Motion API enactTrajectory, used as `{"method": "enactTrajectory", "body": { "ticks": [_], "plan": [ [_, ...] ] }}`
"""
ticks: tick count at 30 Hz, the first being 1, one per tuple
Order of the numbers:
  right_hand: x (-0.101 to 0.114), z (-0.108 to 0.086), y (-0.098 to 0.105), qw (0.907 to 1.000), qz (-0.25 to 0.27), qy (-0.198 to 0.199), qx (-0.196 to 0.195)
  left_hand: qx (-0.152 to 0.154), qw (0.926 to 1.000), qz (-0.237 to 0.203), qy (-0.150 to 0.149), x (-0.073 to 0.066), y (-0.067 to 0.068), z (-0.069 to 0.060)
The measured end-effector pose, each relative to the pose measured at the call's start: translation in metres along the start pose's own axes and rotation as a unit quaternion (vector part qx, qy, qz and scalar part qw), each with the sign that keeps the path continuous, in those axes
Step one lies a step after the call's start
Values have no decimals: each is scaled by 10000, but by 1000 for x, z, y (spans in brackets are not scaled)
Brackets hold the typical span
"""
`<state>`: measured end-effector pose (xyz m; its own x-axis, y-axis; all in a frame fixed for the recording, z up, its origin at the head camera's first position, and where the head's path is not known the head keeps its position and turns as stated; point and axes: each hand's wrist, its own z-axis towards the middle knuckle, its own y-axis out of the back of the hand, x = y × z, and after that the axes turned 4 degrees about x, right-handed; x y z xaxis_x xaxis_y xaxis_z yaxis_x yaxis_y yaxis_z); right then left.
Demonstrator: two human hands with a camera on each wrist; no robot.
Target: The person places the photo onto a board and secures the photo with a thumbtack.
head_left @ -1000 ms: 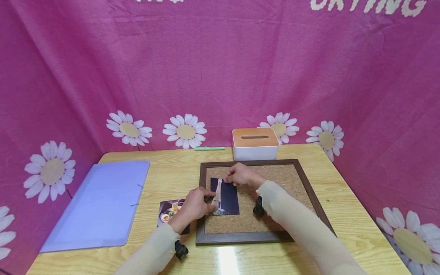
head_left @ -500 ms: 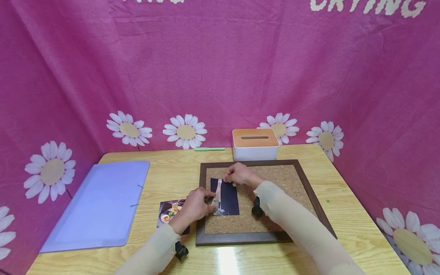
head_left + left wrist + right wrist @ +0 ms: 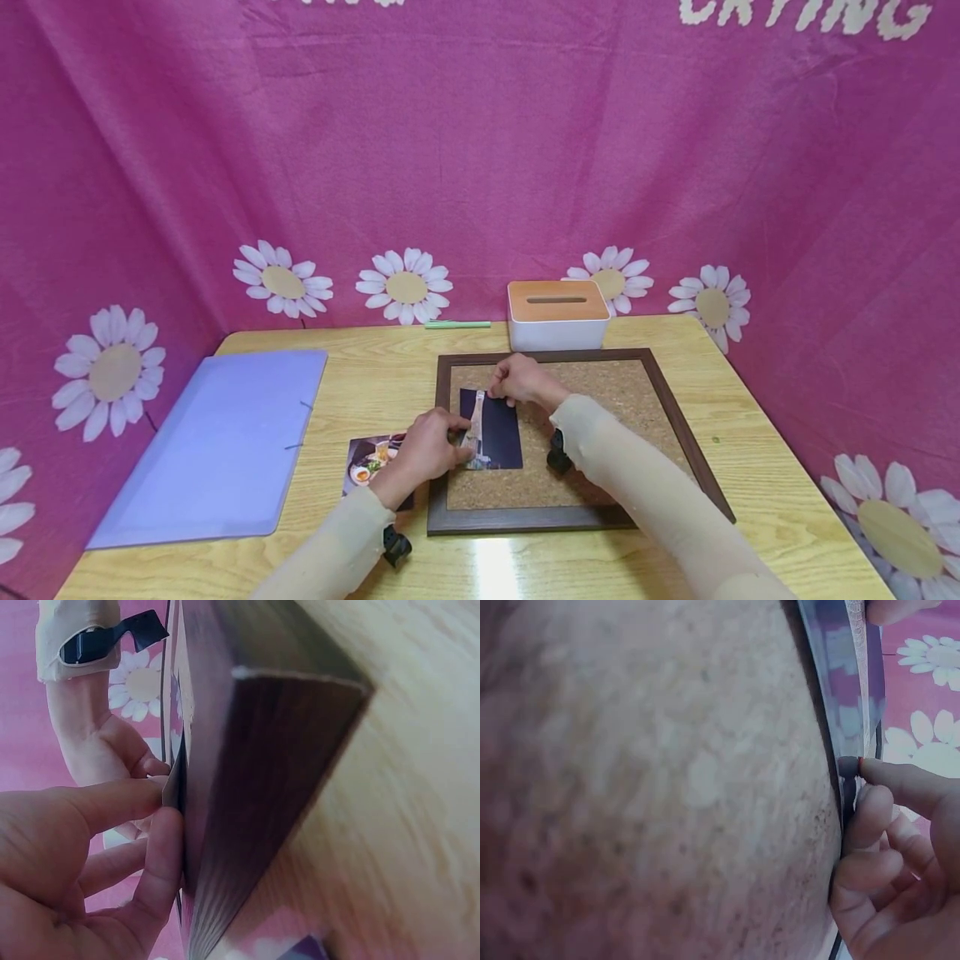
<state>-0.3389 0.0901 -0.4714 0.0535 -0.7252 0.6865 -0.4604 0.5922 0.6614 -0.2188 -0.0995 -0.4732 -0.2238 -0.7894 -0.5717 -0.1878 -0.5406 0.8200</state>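
Observation:
A dark photo of a lit tower point(image 3: 501, 433) lies over the left part of a framed cork board point(image 3: 577, 483). At its lower left side, my left hand point(image 3: 426, 448) holds the edge between thumb and finger; in the left wrist view the photo point(image 3: 174, 780) stands slightly off the frame there, beside my left hand point(image 3: 90, 862). My right hand point(image 3: 525, 379) is at the photo's top edge. In the right wrist view, my right hand point(image 3: 907, 840) has curled fingers and grips a small dark piece with a red rim point(image 3: 849, 766) against the photo point(image 3: 840, 682).
A food photo point(image 3: 363, 477) lies left of the board, partly under my left wrist. Farther left is a translucent blue folder point(image 3: 217, 442). Behind the board stand a white tissue box with a wooden lid point(image 3: 558, 333) and a green pen point(image 3: 457, 325).
My right wrist and forearm have shifted slightly to the left, with the fingers staying at the photo's top edge. The left hand and the photo have hardly moved.

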Motion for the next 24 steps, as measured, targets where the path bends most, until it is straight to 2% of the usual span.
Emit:
{"method": "enactTrajectory", "body": {
  "ticks": [8,14,19,24],
  "plan": [
    [0,-1,0,9999,-91,50,-99,65,9999,127,79,-3,2,1],
    [-2,-5,4,9997,-71,185,112,115,9996,218,153,-5,2,2],
    [-6,-10,10,9984,-9,448,344,129,9995,236,157,-5,2,1],
    [-10,-18,20,9967,16,754,307,104,9997,130,150,-5,3,0]
  ]
}}
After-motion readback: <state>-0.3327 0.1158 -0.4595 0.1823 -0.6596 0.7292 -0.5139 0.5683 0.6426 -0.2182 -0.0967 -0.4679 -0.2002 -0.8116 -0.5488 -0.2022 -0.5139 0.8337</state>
